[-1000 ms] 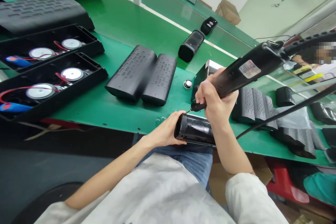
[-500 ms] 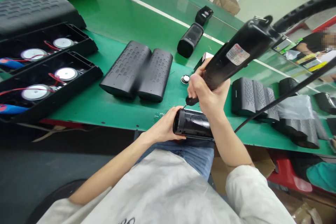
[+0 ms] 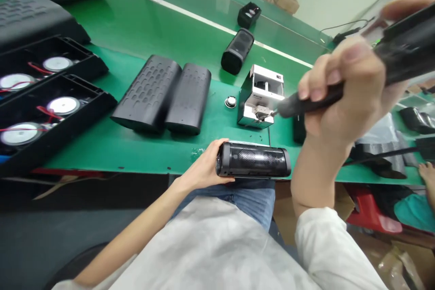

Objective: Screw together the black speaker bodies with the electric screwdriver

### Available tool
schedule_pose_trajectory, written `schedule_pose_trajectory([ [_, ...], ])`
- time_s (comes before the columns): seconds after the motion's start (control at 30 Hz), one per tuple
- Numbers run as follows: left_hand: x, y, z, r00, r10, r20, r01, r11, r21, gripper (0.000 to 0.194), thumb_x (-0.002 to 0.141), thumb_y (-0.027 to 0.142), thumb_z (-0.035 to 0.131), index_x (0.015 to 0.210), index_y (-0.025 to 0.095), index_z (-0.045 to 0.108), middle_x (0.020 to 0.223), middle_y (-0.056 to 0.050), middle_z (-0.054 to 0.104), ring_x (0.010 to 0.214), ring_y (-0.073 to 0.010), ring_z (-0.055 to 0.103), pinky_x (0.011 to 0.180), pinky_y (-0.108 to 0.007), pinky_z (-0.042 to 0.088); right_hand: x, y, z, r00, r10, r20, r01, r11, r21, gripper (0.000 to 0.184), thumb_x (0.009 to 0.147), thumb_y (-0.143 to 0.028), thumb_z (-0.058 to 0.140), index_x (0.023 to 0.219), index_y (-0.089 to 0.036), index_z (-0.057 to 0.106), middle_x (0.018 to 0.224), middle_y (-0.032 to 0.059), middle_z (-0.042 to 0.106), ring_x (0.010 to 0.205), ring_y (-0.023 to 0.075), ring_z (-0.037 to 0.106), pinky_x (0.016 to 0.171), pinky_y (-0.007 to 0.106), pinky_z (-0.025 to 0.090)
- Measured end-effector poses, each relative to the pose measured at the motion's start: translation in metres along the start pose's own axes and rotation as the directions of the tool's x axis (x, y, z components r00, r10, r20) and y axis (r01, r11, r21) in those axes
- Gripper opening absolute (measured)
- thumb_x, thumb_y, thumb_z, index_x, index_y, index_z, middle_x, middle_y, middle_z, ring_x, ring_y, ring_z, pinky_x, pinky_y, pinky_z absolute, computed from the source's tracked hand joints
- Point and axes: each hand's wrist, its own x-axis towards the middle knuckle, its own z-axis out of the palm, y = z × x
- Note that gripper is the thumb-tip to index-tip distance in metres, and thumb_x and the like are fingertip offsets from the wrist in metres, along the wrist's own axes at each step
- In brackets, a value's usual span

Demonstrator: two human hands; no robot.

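My left hand (image 3: 209, 165) grips the left end of a black speaker housing (image 3: 254, 160) with perforated grille patches, which lies lengthwise at the bench's front edge. Raised on the right, my right hand (image 3: 350, 86) is wrapped round a black electric screwdriver (image 3: 411, 50). Its tip points left, at the lower front of a black-and-white screw feeder (image 3: 261, 95); whether the tip touches it I cannot tell. A small round speaker driver (image 3: 230, 102) lies left of the feeder. Tiny dark screws are scattered on the green surface in front of it.
Two black ribbed covers (image 3: 149, 93) stand left of centre. Open housings (image 3: 50, 118) with white drivers and red wires sit at far left. Behind the feeder is another black speaker (image 3: 238, 51). A red stool (image 3: 374, 210) is below the bench at right.
My right hand has lifted the electric screwdriver off the speaker housing and swung it right, to the screw feeder. The left hand still holds the housing. The view has shifted slightly.
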Motion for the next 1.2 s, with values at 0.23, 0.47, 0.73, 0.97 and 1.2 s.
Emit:
schedule_pose_trajectory([
  [0.23,-0.001,-0.001,-0.003,0.998,-0.062,0.028,0.062,0.998,0.003,0.121,0.08,0.048,0.108,0.175,0.031,0.035,0.169,-0.019,0.057,0.157,-0.0458,0.064,0.133,-0.067,0.055,0.028,0.053,-0.053,0.997,-0.014,-0.071,0.001,0.983,-0.183,0.035,0.095,-0.041,0.097,0.107,-0.039,0.064,0.071,-0.0079,0.051,0.053,0.0138,0.042,0.051,0.038,0.039],
  [0.47,-0.001,0.0,-0.004,0.997,-0.065,0.042,0.063,0.997,0.032,0.122,0.082,0.048,0.107,0.176,0.03,0.032,0.17,-0.021,0.055,0.158,-0.047,0.063,0.135,-0.067,0.054,0.033,0.098,-0.059,0.983,0.12,-0.141,-0.149,0.963,-0.224,0.065,0.079,-0.074,0.101,0.109,-0.041,0.054,0.07,-0.0093,0.05,0.057,0.0178,0.034,0.062,0.044,0.034],
  [0.73,-0.001,0.001,-0.004,0.998,-0.058,0.03,0.057,0.998,0.014,0.122,0.081,0.05,0.108,0.176,0.03,0.034,0.169,-0.021,0.057,0.156,-0.0468,0.065,0.133,-0.066,0.056,0.012,0.063,-0.054,0.967,0.229,-0.112,-0.248,0.947,-0.203,0.044,0.083,-0.046,0.091,0.11,-0.039,0.057,0.063,-0.0096,0.041,0.054,0.0182,0.034,0.057,0.04,0.036],
  [0.97,-0.002,0.0,-0.002,0.999,-0.017,0.031,0.017,1.0,0.012,0.122,0.083,0.049,0.107,0.177,0.032,0.032,0.169,-0.021,0.055,0.157,-0.0474,0.063,0.133,-0.069,0.055,-0.009,0.004,-0.019,0.979,0.201,-0.007,-0.201,0.976,-0.077,0.024,0.09,-0.025,0.081,0.107,-0.033,0.066,0.062,-0.0103,0.041,0.045,0.0148,0.037,0.043,0.033,0.037],
  [1.2,-0.003,0.001,-0.003,0.999,-0.014,0.046,0.014,1.0,0.02,0.121,0.084,0.051,0.106,0.177,0.033,0.029,0.171,-0.021,0.054,0.159,-0.0466,0.061,0.134,-0.068,0.054,-0.022,0.012,-0.012,0.971,0.227,0.08,-0.227,0.974,-0.003,0.027,0.095,-0.028,0.088,0.111,-0.032,0.066,0.061,-0.0118,0.048,0.043,0.013,0.045,0.044,0.03,0.046],
])
